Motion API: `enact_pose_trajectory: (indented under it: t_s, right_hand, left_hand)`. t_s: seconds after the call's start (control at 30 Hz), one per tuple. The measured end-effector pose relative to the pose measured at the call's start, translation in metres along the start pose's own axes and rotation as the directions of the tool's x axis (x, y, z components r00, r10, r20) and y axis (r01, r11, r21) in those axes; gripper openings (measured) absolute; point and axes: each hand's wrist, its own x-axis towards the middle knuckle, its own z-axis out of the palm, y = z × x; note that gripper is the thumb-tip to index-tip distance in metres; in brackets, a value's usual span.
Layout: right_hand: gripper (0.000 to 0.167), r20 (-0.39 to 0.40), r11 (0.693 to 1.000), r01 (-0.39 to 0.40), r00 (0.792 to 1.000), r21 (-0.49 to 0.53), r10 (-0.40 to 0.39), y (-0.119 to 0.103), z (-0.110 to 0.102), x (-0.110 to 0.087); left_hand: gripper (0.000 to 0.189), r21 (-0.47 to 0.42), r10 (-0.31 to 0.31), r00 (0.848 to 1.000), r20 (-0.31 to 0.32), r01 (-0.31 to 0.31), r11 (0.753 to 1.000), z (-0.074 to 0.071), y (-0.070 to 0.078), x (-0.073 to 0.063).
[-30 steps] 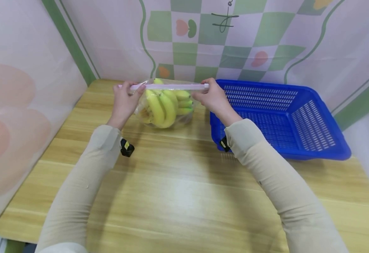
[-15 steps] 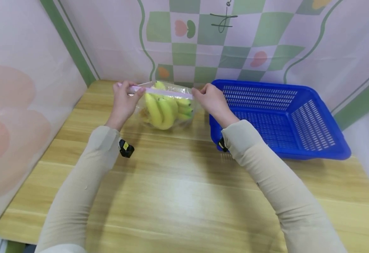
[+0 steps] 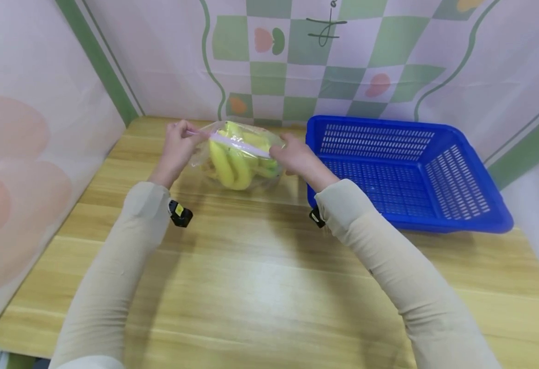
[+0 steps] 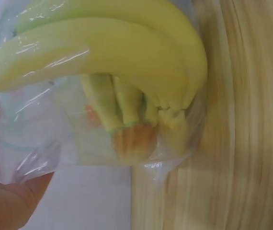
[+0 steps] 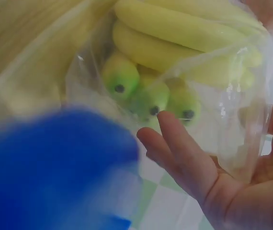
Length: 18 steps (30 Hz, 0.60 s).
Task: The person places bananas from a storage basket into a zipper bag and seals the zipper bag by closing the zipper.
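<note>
A clear zip bag point(image 3: 269, 137) with a pink-lilac top strip point(image 3: 239, 145) stands near the back of the table. Inside it are yellow bananas point(image 3: 224, 165), some with greenish tips point(image 5: 122, 79); a brownish stem end point(image 4: 132, 139) shows low in the left wrist view. My left hand point(image 3: 174, 151) pinches the strip's left end between thumb and fingers. At the right end, my right hand point(image 3: 297, 156) holds the strip with thumb and forefinger, while its other fingers point(image 5: 187, 151) extend alongside the bag. Between the hands the strip slopes down to the right.
A blue plastic basket point(image 3: 477, 223) with slotted walls sits just right of my right hand, close to that wrist. Patterned curtains point(image 3: 308, 79) hang behind the wooden table point(image 3: 251, 287) and along its left side.
My right hand has come left and nearer along the strip, and the strip has gone from level and taut to sloping. The white piece at its right end is now hidden. My left hand barely moved.
</note>
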Motion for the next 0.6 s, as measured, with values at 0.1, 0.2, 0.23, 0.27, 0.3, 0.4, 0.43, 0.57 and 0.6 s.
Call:
enact_pose_trajectory:
  t_s: [0.1,0.2,0.23,0.27,0.3,0.4,0.43,0.57,0.6]
  right_hand:
    - [0.066,0.012,0.998,-0.008,1.000,0.056,0.007,0.003,0.006,0.003]
    - [0.068,0.020,0.996,-0.032,0.999,0.079,0.030,0.008,0.013,0.006]
    - [0.069,0.018,0.996,-0.036,0.999,0.081,0.034,0.009,0.015,0.007]
    - [0.072,0.018,0.996,-0.042,0.999,0.077,0.041,0.010,0.017,0.008]
    - [0.073,0.014,0.996,-0.047,0.999,0.070,0.046,0.011,0.018,0.008]
    - [0.077,0.007,0.996,-0.048,0.999,0.074,0.048,0.014,0.022,0.009]
    - [0.079,0.004,0.996,-0.045,0.999,0.076,0.045,0.015,0.023,0.009]
    - [0.082,0.002,0.998,-0.025,1.000,0.050,0.025,0.018,0.026,0.009]
    - [0.083,0.000,0.999,-0.020,1.000,0.035,0.020,0.019,0.026,0.008]
  left_hand:
    - [0.035,0.007,-0.022,0.999,0.027,0.022,1.000,-0.001,0.000,-0.001]
    - [0.054,0.042,-0.046,0.998,0.051,0.044,0.998,0.002,-0.002,-0.002]
    - [0.060,0.053,-0.055,0.997,0.061,0.052,0.997,0.003,-0.003,-0.002]
    - [0.063,0.060,-0.061,0.995,0.073,0.057,0.997,0.003,-0.003,-0.002]
    - [0.067,0.070,-0.063,0.994,0.088,0.057,0.996,0.004,-0.004,-0.002]
    - [0.075,0.121,-0.043,0.988,0.151,0.025,0.992,0.004,-0.003,-0.001]
    - [0.076,0.137,-0.037,0.983,0.179,0.012,0.990,0.003,-0.003,-0.001]
    - [0.077,0.186,-0.043,0.952,0.303,-0.015,0.982,-0.003,0.001,0.000]
    - [0.077,0.194,-0.055,0.943,0.328,-0.010,0.981,-0.005,0.002,0.000]
